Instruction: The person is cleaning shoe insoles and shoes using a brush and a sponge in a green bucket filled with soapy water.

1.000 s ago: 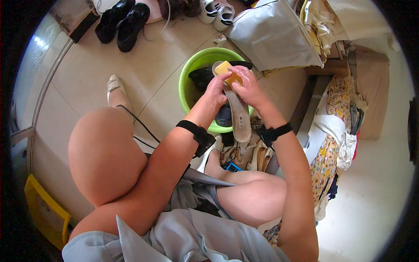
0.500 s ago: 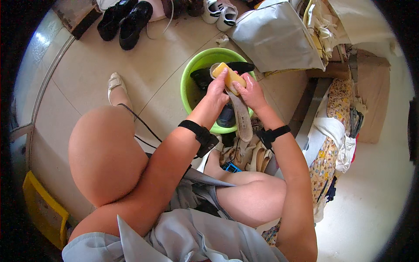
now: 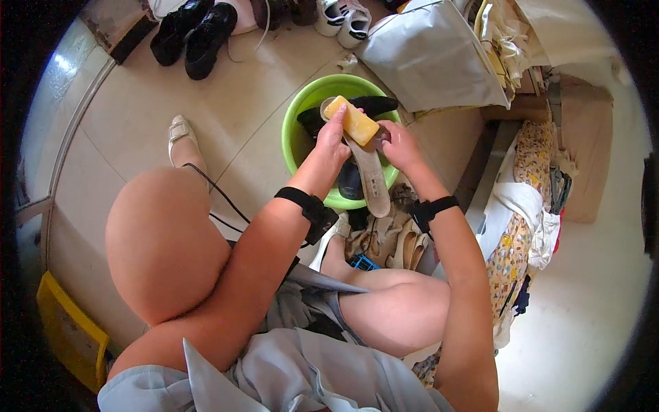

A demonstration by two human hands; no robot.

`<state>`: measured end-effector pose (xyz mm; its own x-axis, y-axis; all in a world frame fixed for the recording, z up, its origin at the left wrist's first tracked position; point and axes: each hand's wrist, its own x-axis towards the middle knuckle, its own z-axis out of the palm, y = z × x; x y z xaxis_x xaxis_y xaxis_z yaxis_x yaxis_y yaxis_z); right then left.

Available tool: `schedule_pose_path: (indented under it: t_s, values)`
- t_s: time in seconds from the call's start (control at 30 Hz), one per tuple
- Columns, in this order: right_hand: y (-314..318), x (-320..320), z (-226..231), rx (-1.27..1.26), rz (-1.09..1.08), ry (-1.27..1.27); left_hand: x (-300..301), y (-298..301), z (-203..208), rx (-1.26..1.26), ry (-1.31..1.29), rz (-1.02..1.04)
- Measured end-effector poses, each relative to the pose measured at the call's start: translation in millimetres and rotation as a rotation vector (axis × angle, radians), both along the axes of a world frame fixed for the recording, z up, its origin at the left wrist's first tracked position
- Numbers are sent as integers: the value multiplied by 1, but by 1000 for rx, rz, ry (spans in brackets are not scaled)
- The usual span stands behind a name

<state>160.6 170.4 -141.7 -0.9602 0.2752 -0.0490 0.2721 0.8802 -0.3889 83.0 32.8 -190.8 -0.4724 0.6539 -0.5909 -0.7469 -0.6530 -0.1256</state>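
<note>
- Yellow bar (image 3: 358, 124): against the insole (image 3: 375, 180), over the green basin (image 3: 288, 130).
- Insole: crosses the basin's near rim.
- Left hand (image 3: 331, 141): closed on both, thumb atop bar.
- Right hand (image 3: 400, 146): fingers curled beside bar; cannot tell if gripping.

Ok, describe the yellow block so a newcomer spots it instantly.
Find the round green tub on the tiled floor. Over it, the person's left hand holds a long, greyish insole, and the block lies across its upper part, under the thumb. Its plain yellow colour and rounded, bar-like shape set it apart from the insole and the black items in the tub.
</note>
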Motion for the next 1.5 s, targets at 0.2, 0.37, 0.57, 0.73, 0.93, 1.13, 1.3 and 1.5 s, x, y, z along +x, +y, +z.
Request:
schedule_pose_path:
  t_s: [0.2,0.37,0.57,0.73,0.93,1.13,1.3,1.5]
  values:
    - [-13,-16,17,-216,-90,-72,1,2,-7,14,-40,16]
    - [-50,-12,27,67,5,-110,3,3,-4,69,-46,8]
    - [-30,-13,20,102,127,-31,8,2,5,27,2,-53]
    - [-3,-20,15,265,-29,5,16,4,-1,-13,88,-137]
    - [-10,-27,30,306,19,115,13,1,-6,-15,88,-78]
    - [-51,-23,23,335,236,63,19,-1,27,79,216,-244]
    - [-52,-22,17,326,221,77,18,-3,12,322,197,-225]
    - [-77,-19,23,149,376,99,12,-8,-9,500,218,-90]
